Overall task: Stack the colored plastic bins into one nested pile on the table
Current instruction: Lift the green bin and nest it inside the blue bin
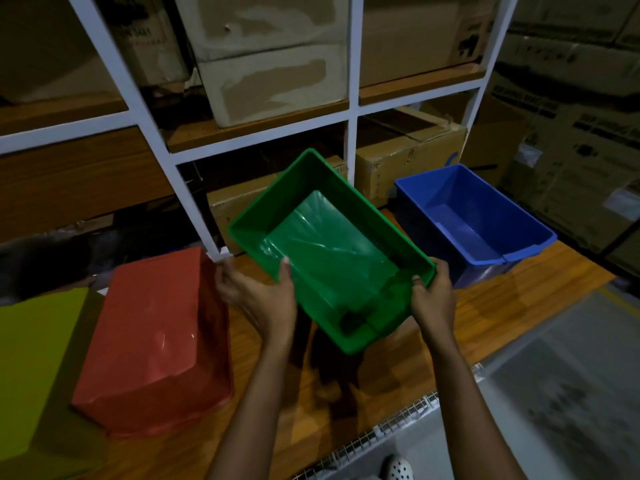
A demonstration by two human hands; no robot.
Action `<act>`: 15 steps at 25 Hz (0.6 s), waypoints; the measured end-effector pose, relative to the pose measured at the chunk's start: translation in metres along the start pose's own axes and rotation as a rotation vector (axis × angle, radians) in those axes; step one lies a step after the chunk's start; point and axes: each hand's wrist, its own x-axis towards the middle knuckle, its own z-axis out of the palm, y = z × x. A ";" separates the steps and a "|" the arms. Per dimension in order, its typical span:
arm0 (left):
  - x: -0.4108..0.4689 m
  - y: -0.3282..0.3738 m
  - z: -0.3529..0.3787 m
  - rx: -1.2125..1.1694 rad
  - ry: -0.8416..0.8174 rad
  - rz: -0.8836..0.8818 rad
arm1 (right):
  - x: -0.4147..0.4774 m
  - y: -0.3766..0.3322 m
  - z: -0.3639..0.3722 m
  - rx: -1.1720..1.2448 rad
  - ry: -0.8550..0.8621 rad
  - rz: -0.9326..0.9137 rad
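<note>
Four bins are in view on the wooden table point(540, 299): a green bin point(332, 247) held open side up and tilted above the surface, a blue bin point(474, 216) standing upright just beside it to the right, and a red bin point(156, 344) and a yellow-green bin point(38, 368) lying mouth-down to the left. The left hand point(256, 296) grips the near-left rim of the green bin, thumb inside the wall and fingers outside; the right hand point(433, 299) clasps the near-right corner in the same manner. Both holds sit at one end, so the far end hangs unsupported near the white shelf frame point(351, 133). Probable faults: the far corner striking the frame or the blue bin's rim on the way across; the bin entering the blue one askew and jamming partway; a thin film that appears to line the green floor making the grip slip. The two overturned bins must be righted before they can nest.
</note>
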 end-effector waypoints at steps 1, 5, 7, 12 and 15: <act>-0.011 -0.012 0.004 0.000 -0.107 -0.117 | -0.001 0.001 0.004 0.052 -0.004 0.049; -0.039 -0.033 0.009 -0.021 -0.444 -0.181 | -0.012 -0.001 0.028 0.334 -0.050 0.279; -0.034 -0.027 0.008 0.000 -0.418 -0.169 | -0.020 -0.003 0.036 0.473 -0.065 0.330; -0.027 0.010 0.009 -0.109 -0.387 -0.178 | -0.045 -0.018 0.049 0.583 -0.237 0.388; -0.046 0.021 0.021 -0.114 -0.510 -0.132 | -0.044 -0.029 0.045 0.494 -0.089 0.239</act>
